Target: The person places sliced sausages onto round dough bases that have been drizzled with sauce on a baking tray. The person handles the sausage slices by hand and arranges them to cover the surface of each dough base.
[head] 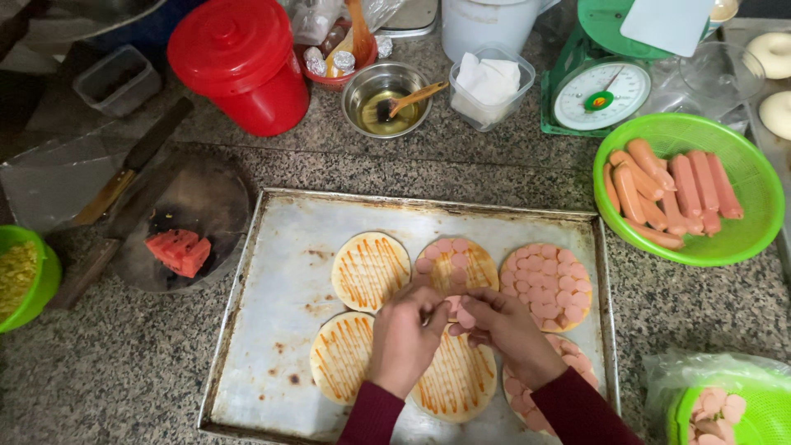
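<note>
We find both hands over the middle of the metal baking tray, above a small round dough base striped with orange sauce and partly covered with pink sausage slices. The left hand is curled, fingertips pinched at the slices; the right hand is likewise bent and grasps a few slices between thumb and fingers. How many slices each hand holds we cannot tell, since the fingers cover them. Dark red sleeves run off the lower edge.

Six bases lie on the tray in two rows. The upper left base and lower left base carry sauce only. The lower middle base is half hidden by the hands. The upper right base is fully covered with slices; the lower right base is largely hidden under the right forearm.

On the speckled stone surface, right of the tray, a green bowl holds whole sausages. At the lower right corner a second green basket with slices sits in a plastic bag, cut off by the frame. Behind the tray stand a red lidded bucket, a steel bowl with a brush, a clear tub of white paper and a green kitchen scale. To the left, red cut pieces lie on a dark round board, a knife beside it; the green bowl at the left edge is cut off
</note>
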